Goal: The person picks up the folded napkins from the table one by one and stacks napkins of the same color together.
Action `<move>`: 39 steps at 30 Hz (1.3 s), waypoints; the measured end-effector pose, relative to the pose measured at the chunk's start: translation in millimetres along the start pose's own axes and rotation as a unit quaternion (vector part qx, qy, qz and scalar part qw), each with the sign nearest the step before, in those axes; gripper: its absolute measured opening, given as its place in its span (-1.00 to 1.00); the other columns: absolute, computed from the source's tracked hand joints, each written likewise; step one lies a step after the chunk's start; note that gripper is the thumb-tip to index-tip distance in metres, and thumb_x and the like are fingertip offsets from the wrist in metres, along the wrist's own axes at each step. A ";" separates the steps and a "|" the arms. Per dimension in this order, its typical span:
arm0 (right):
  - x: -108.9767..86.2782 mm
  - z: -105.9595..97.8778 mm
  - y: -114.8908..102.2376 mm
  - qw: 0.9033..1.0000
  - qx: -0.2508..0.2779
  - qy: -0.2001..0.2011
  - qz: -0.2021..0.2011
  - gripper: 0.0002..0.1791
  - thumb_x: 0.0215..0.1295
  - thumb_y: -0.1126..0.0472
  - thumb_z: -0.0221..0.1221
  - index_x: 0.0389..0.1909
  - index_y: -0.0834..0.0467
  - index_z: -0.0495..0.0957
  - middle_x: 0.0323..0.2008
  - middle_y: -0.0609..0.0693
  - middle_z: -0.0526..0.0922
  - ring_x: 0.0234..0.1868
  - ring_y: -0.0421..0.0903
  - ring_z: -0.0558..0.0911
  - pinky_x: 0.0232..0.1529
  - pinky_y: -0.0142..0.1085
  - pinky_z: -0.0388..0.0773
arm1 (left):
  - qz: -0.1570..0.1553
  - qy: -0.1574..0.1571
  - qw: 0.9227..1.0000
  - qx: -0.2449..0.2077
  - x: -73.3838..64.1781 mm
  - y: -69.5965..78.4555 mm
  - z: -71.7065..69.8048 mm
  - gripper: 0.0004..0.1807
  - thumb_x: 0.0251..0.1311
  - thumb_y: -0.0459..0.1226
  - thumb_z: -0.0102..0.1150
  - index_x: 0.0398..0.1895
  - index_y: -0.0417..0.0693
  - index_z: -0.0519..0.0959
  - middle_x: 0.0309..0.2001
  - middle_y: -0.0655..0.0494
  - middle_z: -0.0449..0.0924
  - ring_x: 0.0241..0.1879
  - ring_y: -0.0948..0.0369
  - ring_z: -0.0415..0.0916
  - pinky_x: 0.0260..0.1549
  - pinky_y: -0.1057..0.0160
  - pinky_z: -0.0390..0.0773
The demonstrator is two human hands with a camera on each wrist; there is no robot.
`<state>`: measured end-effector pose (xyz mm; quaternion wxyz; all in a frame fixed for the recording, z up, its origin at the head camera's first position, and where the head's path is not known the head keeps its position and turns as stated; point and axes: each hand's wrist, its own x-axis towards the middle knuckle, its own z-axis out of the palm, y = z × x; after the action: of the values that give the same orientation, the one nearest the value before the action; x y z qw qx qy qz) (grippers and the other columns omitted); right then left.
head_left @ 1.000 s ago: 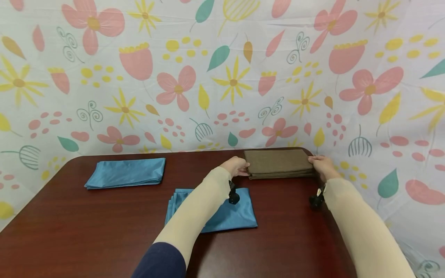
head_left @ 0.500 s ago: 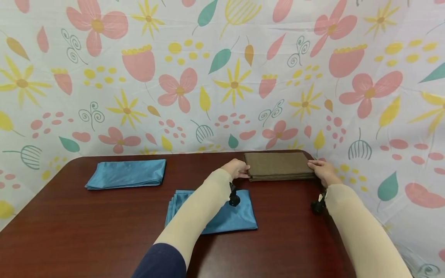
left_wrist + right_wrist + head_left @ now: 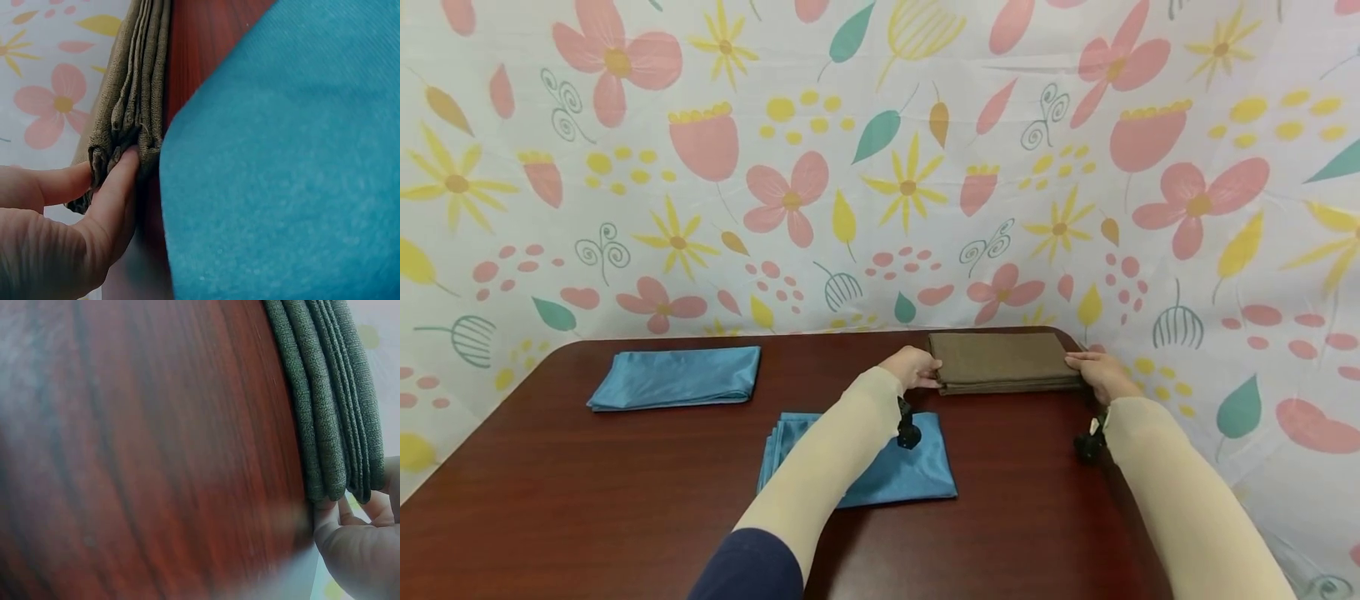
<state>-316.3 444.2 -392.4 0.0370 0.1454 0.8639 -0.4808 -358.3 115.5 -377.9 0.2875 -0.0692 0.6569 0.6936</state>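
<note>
A folded brown cloth [image 3: 1003, 360] of several layers lies on the table near its back right corner. My left hand [image 3: 912, 367] pinches its left end. In the left wrist view the thumb presses one face of the brown cloth [image 3: 134, 69] while a finger tucks in among the layers. At the opposite end my right hand [image 3: 1099, 373] holds the cloth's right edge. The right wrist view has that hand [image 3: 362, 544] at the rounded folds, with the thumb on one side and fingertips under the lower layers. Both forearms wear cream sleeves.
A folded blue cloth [image 3: 902, 475] lies in front of the brown one, partly hidden under my left forearm. Another folded blue cloth [image 3: 676, 377] is at the back left of the dark red wooden table [image 3: 587, 492]. A floral curtain [image 3: 865, 208] hangs behind and at the right.
</note>
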 end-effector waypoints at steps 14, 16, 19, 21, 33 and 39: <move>-10.7 -7.2 -3.7 0.999 0.026 0.041 -0.014 -0.40 0.51 0.12 -0.12 0.38 0.47 0.16 0.28 0.35 0.35 0.29 0.24 0.35 0.37 0.03 0.29 | -0.009 -0.070 0.997 -0.025 -11.1 6.9 -29.9 -0.50 0.42 -0.48 -0.11 0.40 -0.40 0.18 0.29 -0.36 0.34 0.30 -0.14 0.35 0.24 0.03 0.46; -14.1 -7.7 -6.8 0.996 0.057 0.060 -0.025 -0.42 0.49 0.16 -0.08 0.34 0.50 0.21 -0.08 0.10 0.63 0.02 -0.01 0.57 0.18 -0.18 0.49 | -0.009 -0.069 0.997 -0.014 -14.1 9.7 -33.2 -0.54 0.42 -0.48 -0.12 0.36 -0.41 0.24 0.27 -0.37 0.37 0.29 -0.14 0.37 0.24 0.03 0.46; -18.2 -9.9 -10.6 0.991 0.096 0.087 -0.028 -0.51 0.46 0.20 -0.03 0.25 0.46 0.32 -0.50 -0.39 0.53 -0.40 -0.40 0.54 -0.23 -0.52 0.52 | -0.011 -0.066 0.998 0.002 -19.2 12.9 -37.9 -0.57 0.43 -0.47 -0.11 0.32 -0.41 0.29 0.25 -0.36 0.40 0.27 -0.12 0.40 0.22 0.05 0.48; -20.3 -12.0 -12.4 0.988 0.115 0.095 -0.027 -0.61 0.45 0.22 -0.01 0.16 0.38 0.41 -0.61 -0.45 0.49 -0.50 -0.46 0.53 -0.39 -0.62 0.48 | -0.013 -0.067 0.998 0.008 -22.7 14.4 -41.1 -0.57 0.43 -0.45 -0.11 0.32 -0.41 0.30 0.25 -0.35 0.41 0.27 -0.11 0.40 0.22 0.06 0.48; -24.7 -19.9 -18.8 0.974 0.218 0.064 -0.011 -0.57 0.41 0.27 0.04 -0.63 -0.20 0.55 -0.61 -0.35 0.59 -0.55 -0.40 0.59 -0.40 -0.58 0.57 | 0.002 -0.071 0.997 0.011 -46.9 32.4 -54.0 -0.54 0.45 -0.42 -0.12 0.37 -0.36 0.26 0.28 -0.33 0.38 0.30 -0.11 0.38 0.26 0.06 0.44; -23.0 -16.4 -25.8 0.975 0.218 0.048 -0.015 -0.64 0.41 0.24 0.04 -0.58 -0.17 0.55 -0.59 -0.35 0.60 -0.52 -0.39 0.61 -0.40 -0.58 0.56 | -0.001 -0.052 0.998 0.024 -48.6 37.2 -62.9 -0.59 0.40 -0.40 0.00 0.28 -0.35 0.35 0.05 -0.31 0.58 0.06 -0.07 0.59 0.05 0.08 0.62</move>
<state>-300.5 440.2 -357.8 -0.0443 0.1601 0.7412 -0.6504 -354.1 41.9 -330.4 0.3234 -0.0269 0.6573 0.6802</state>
